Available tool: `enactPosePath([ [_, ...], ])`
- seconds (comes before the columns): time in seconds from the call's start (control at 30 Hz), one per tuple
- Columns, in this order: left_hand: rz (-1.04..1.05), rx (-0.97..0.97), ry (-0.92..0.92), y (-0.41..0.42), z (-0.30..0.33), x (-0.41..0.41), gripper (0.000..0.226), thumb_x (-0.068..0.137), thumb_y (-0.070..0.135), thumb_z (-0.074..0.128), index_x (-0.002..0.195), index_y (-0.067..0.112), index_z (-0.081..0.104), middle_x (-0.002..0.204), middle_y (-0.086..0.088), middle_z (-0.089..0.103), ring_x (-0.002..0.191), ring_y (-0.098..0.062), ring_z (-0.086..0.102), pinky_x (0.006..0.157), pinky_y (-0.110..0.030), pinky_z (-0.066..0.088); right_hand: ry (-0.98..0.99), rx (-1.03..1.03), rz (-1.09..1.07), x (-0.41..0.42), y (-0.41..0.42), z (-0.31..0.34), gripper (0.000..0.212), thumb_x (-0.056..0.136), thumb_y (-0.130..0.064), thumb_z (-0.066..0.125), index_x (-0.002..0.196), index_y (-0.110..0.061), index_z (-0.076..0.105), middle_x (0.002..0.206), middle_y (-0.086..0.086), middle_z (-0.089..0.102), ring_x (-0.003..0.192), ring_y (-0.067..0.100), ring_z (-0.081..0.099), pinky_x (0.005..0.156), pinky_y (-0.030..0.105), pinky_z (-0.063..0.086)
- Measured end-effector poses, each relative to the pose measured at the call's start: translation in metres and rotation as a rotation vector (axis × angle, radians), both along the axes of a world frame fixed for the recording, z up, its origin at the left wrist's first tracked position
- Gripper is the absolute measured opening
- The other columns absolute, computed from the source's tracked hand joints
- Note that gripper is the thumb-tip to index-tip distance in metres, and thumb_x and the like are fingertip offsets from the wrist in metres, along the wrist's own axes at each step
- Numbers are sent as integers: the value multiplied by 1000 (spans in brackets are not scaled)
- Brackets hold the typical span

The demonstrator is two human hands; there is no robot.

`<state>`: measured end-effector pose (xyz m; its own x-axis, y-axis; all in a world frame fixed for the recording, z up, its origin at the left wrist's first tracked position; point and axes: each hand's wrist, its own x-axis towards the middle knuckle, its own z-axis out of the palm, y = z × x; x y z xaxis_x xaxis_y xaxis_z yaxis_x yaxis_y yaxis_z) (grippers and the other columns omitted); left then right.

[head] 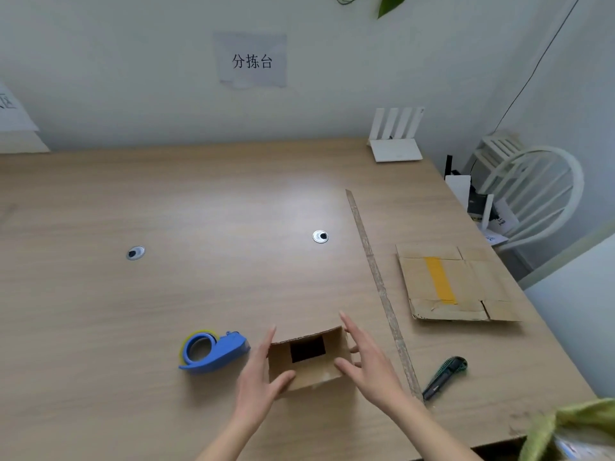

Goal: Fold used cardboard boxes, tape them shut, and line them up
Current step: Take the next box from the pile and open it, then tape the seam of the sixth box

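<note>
A small brown cardboard box (307,361) stands on the wooden table (166,294) near its front edge, with a dark opening showing in its top. My left hand (261,367) lies against the box's left side with straight fingers, the thumb on the near face. My right hand (364,357) presses the right side, fingers straight and spread. A blue tape dispenser (213,351) sits just left of my left hand. A flattened cardboard box (456,284) with a yellow tape strip lies at the right.
A long wooden strip (379,284) runs diagonally between the small box and the flat cardboard. A green utility knife (446,375) lies right of it. A white router (396,141) and a white chair (532,188) are at the far right. Two round grommets (320,236) are set in the tabletop.
</note>
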<state>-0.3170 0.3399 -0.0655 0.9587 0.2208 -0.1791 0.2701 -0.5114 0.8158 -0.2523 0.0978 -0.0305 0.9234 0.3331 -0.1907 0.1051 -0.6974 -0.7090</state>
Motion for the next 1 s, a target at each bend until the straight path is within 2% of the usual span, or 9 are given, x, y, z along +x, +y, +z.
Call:
enactPosePath([
  [0.1, -59, 104, -24, 2, -7, -1, 63, 81, 39, 80, 132, 56, 48, 150, 25, 38, 136, -2, 43, 99, -19, 36, -92, -96, 28, 3, 3, -9, 52, 96, -34, 64, 136, -57, 41, 145, -21, 42, 120, 7, 58, 93, 32, 54],
  [0.17, -174, 169, 18, 2, -10, -2, 60, 85, 48, 73, 140, 49, 47, 155, 29, 19, 141, 0, 34, 101, -18, 34, -69, -213, 32, 0, -3, -18, 39, 98, -32, 62, 132, -46, 52, 159, -12, 34, 140, 14, 44, 104, 32, 46],
  [0.23, -276, 245, 29, 0, -12, -4, 65, 89, 59, 62, 148, 50, 37, 160, 30, 3, 142, 4, 27, 107, -20, 33, -21, -250, 44, -8, -10, -29, 44, 101, -35, 57, 143, -46, 46, 167, -11, 18, 149, 13, 30, 109, 34, 42],
  [0.33, -283, 355, 26, -2, -10, -4, 65, 90, 70, 42, 151, 49, 30, 164, 21, 4, 143, -6, 30, 110, -23, 30, -130, -276, 69, -13, -14, -41, 48, 103, -36, 53, 150, -41, 42, 169, -14, 3, 150, 5, 18, 113, 33, 41],
  [0.4, -285, 423, 4, -3, -12, -4, 71, 85, 74, 27, 150, 47, 33, 165, 14, 12, 139, -12, 39, 110, -26, 30, -262, -325, 135, -10, -13, -47, 48, 101, -31, 57, 148, -30, 48, 167, -11, 13, 152, 9, 20, 118, 38, 36],
  [0.5, -287, 470, -64, -1, -23, -2, 66, 88, 72, 29, 147, 45, 41, 163, 9, 24, 130, -18, 51, 105, -29, 38, -286, -330, 171, -5, -11, -46, 47, 101, -26, 57, 148, -25, 50, 162, -13, 31, 150, 10, 28, 118, 32, 35],
  [0.73, -381, 511, 9, 6, -14, 15, 78, 83, 77, 11, 153, 46, 25, 166, 11, 4, 148, -15, 25, 118, -28, 20, -323, -258, 107, -9, 5, -55, 40, 93, -27, 71, 132, -19, 65, 140, -10, 58, 130, 11, 53, 93, 27, 56],
  [0.83, -330, 473, 31, 11, -12, 10, 68, 89, 75, 26, 152, 48, 28, 165, 13, 7, 149, -12, 21, 120, -30, 16, -313, -205, 44, -10, 8, -60, 36, 93, -24, 71, 129, -16, 68, 136, -9, 61, 129, 10, 54, 100, 25, 50],
  [1.0, -48, 628, -9, 59, -34, 3, 69, 85, 54, 69, 147, 34, 45, 147, -7, 47, 130, -30, 49, 112, -47, 39, -296, -196, 51, -8, 5, -56, 38, 97, -30, 65, 134, -21, 65, 139, -16, 56, 132, 3, 47, 101, 21, 46],
])
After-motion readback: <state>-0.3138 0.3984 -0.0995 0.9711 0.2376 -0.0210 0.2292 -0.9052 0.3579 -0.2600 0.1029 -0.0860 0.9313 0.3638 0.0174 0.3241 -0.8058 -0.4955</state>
